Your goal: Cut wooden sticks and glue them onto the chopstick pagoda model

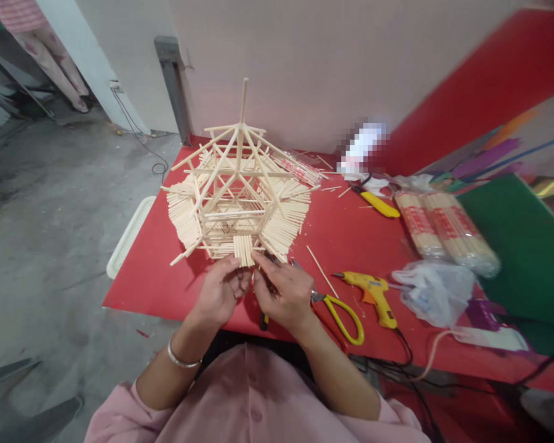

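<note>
A pavilion-like framework of pale wooden sticks (237,172) stands on the red tabletop (152,277), with slatted panels fanning out around its lower part and one stick pointing up at its peak. At its front edge, a small panel of short sticks laid side by side (244,250) lies between my two hands. My left hand (221,289) pinches the panel's left side, its fingers curled below. My right hand (284,289) holds the right side with thumb and forefinger. Whether the panel touches the framework is unclear.
Yellow-handled pliers (346,320) and a yellow glue gun (372,295) lie right of my right hand. Farther right are bundled sticks in plastic (447,227), a crumpled plastic bag (436,292) and a yellow-handled tool (379,204). Cables hang at the front edge. A person (50,49) stands at the far left.
</note>
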{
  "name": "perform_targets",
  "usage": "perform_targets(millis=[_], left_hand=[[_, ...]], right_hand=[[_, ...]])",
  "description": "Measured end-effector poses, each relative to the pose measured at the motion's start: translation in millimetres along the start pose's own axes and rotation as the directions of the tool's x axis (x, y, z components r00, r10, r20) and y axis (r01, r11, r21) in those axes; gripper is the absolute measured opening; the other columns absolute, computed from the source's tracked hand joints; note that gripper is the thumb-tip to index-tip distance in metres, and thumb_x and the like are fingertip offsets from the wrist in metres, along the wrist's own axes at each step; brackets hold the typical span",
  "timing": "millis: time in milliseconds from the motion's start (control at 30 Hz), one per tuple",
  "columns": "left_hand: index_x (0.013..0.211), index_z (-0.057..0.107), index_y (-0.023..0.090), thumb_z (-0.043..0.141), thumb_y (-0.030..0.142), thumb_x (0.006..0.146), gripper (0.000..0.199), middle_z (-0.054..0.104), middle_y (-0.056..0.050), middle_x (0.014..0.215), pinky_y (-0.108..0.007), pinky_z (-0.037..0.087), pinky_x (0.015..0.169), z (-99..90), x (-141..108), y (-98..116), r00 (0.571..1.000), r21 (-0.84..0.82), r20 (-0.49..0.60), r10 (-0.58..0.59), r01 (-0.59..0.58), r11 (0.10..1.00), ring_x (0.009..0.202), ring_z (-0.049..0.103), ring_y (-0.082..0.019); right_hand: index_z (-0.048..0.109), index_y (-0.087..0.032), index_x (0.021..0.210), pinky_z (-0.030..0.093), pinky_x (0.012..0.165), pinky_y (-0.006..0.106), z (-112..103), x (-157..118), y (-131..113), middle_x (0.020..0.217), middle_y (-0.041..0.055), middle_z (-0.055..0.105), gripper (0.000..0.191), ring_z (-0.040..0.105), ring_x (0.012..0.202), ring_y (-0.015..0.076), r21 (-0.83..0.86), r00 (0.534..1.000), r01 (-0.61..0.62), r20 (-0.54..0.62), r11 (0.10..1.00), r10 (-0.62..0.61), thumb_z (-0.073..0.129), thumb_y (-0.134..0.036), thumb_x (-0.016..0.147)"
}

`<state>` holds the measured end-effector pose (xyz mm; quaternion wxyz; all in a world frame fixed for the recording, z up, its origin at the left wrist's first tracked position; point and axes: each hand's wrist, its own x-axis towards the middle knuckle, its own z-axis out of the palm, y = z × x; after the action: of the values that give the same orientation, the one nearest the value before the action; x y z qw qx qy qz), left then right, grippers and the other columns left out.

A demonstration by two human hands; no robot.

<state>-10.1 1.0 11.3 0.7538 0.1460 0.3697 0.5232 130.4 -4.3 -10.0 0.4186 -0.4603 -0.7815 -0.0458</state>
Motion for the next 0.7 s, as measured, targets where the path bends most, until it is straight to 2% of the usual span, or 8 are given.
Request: perform_targets(millis=[267, 700], left_hand=[[0.075, 0.062, 0.014, 0.069, 0.028, 0.066, 0.019, 0.057, 0.001, 0.059, -0.019, 0.027, 0.04, -1.4, 0.1, -0.5, 1.0, 0.002, 0.021, 0.008, -0.008, 1.0, 0.046, 0.044, -0.008], [0.077, 0.064, 0.014, 0.069, 0.026, 0.066, 0.017, 0.057, 0.001, 0.06, -0.019, 0.026, 0.04, -3.5, 1.6, -4.1, 1.0, -0.013, -0.01, 0.002, -0.002, 1.0, 0.047, 0.045, -0.008]], right_hand=[[0.067, -0.013, 0.114, 0.043, 0.058, 0.027, -0.9, 1.2, -1.1, 0.074, 0.0039, 0.073, 0.033, 0.058, 0.056, 0.0133, 0.004, 1.0, 0.009, -0.008, 1.0, -0.009, 0.061, -0.014, 0.081], [0.064, -0.019, 0.121, 0.046, 0.062, 0.026, -0.3, -1.7, -0.4, 0.081, 0.0028, 0.075, 0.039, 0.062, 0.061, 0.0132, -0.017, 0.999, -0.034, 0.035, 0.999, 0.035, 0.058, -0.018, 0.083]])
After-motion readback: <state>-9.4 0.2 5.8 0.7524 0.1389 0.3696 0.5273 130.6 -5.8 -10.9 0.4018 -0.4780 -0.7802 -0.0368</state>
